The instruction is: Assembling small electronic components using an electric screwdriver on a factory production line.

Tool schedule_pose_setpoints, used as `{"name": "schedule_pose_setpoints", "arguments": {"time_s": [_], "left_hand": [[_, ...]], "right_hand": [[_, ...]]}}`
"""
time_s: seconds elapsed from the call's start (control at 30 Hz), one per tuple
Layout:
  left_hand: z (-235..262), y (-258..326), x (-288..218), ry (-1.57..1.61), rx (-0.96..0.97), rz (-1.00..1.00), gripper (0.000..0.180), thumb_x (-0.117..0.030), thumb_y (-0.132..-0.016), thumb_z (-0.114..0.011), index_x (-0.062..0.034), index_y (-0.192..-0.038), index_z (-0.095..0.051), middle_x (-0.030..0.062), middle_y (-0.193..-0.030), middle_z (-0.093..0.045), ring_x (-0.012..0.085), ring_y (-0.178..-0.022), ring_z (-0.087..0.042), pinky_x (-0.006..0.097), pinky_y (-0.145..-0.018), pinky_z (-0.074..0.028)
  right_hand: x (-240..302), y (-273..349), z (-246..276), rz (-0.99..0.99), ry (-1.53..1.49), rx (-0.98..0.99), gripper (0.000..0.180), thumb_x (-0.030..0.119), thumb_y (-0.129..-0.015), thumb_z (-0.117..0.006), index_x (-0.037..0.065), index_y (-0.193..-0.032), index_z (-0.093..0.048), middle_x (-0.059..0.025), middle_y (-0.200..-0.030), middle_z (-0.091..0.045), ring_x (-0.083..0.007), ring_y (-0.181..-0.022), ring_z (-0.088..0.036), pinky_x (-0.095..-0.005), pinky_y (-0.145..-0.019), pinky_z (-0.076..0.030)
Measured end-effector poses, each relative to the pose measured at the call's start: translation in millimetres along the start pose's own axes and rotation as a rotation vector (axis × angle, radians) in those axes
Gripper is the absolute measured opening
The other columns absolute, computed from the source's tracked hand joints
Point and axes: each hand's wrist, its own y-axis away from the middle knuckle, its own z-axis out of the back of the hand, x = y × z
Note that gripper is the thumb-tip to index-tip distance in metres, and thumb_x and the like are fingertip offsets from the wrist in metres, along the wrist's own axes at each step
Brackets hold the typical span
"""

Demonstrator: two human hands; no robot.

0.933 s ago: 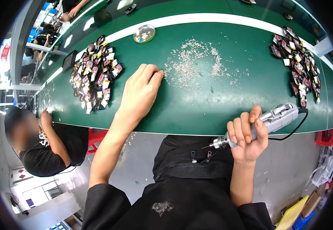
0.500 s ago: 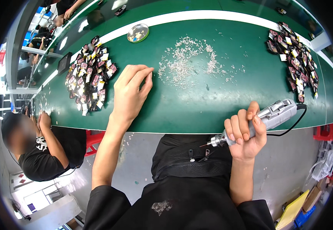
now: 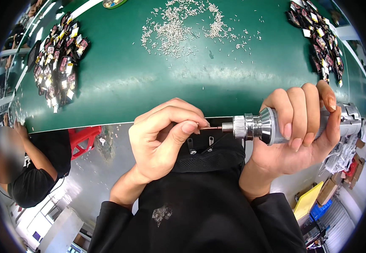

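My right hand [image 3: 294, 126] is wrapped around a grey handheld rotary tool [image 3: 268, 125], held level in front of my body with its metal chuck to the left. A thin copper-coloured bit [image 3: 216, 127] sticks out of the chuck. At the bit's tip, the thumb and fingers of my left hand [image 3: 157, 141] are pinched together. Whatever small piece they hold is mostly hidden by the fingertips. Beyond my hands, many tiny whitish rod-shaped pieces [image 3: 172, 33] lie scattered on the green tabletop [image 3: 119, 80].
Heaps of small black parts with white and yellow tags lie at the left [image 3: 56, 63] and right [image 3: 320, 40]. A round dish [image 3: 114, 3] is cut off at the top. A person in black [image 3: 39, 179] sits at the left beside a red stool [image 3: 84, 141].
My left hand has come from beside the scattered pieces down to the bit's tip. My right hand has raised the rotary tool and levelled it. The view has tilted downward.
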Motion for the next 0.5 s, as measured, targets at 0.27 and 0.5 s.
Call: {"name": "schedule_pose_setpoints", "arguments": {"time_s": [0.27,0.5], "left_hand": [[-8.9,4.6,4.0,0.14,0.031,0.05,0.02,-0.011,-0.091,-0.056,0.0086,-0.085,-0.055,0.0163,-0.076,-0.057,0.0198,-0.066,-0.054,0.03,-0.057,-0.048],[-11.1,2.8,2.6,0.071,0.025,0.007,0.017,-0.007,-0.089,-0.056,0.0086,-0.083,-0.057,0.0156,-0.075,-0.058,0.0191,-0.065,-0.054,0.028,-0.057,-0.046]], "right_hand": [[-1.6,4.4,3.1,0.042,0.049,-0.046,0.012,0.016,-0.089,-0.05,0.004,-0.088,-0.048,0.0035,-0.051,-0.038,-0.0075,-0.04,-0.037,-0.0241,-0.049,-0.036],[-1.4,6.4,-1.3,0.048,0.092,-0.008,0.011,0.016,-0.089,-0.05,0.005,-0.089,-0.049,0.0034,-0.051,-0.039,-0.0075,-0.04,-0.037,-0.0242,-0.049,-0.036]]}}
